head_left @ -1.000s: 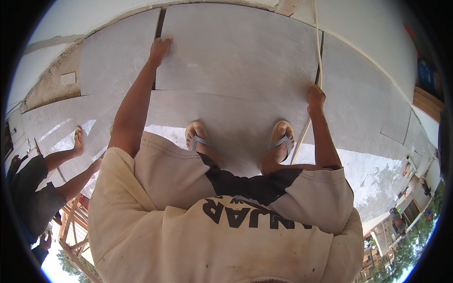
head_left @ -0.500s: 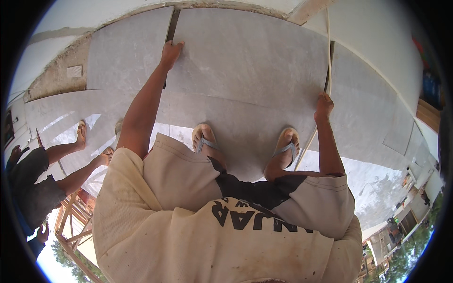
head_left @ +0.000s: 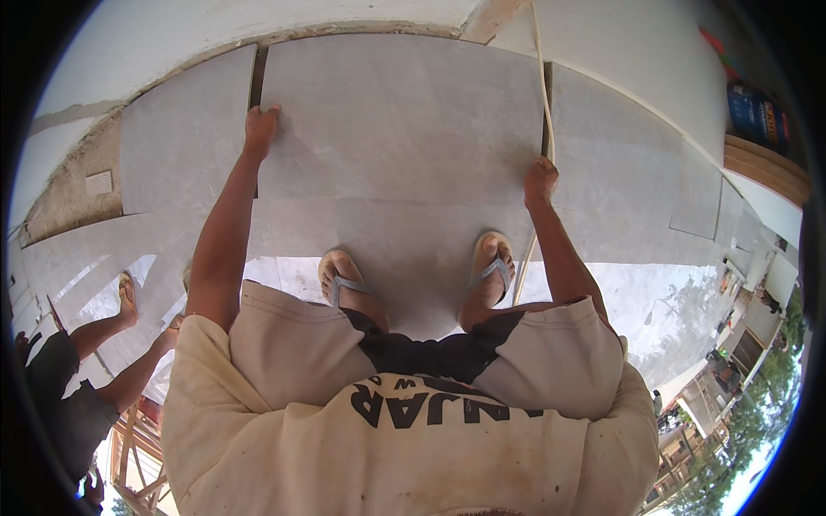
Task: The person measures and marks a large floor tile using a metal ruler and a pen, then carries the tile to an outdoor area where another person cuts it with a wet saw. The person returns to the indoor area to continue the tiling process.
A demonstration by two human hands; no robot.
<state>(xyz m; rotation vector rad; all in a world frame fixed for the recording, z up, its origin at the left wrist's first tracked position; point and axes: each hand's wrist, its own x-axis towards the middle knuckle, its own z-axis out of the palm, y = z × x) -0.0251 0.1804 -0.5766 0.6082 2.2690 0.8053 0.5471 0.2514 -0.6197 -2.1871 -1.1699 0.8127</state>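
A large grey floor tile (head_left: 400,129) lies in front of my feet, between two laid grey tiles. My left hand (head_left: 260,129) grips its left edge at the open gap beside the left tile (head_left: 185,146). My right hand (head_left: 540,179) holds its right edge, at the gap next to the right tile (head_left: 619,163). A taut pale string line (head_left: 542,69) runs along that right gap and passes by my right hand. Both my feet in sandals (head_left: 344,279) stand on the near tile row.
Another person (head_left: 95,361) squats at the lower left, legs bare, foot in a sandal. A white wall (head_left: 258,21) curves along the far side. Bare cement bed (head_left: 69,189) shows at the left. Blue containers (head_left: 757,116) stand on a wooden ledge at the right.
My hands have stayed on the tile's two edges while the view has drifted, so the tile sits lower and more centred. The person at the left has shifted a little.
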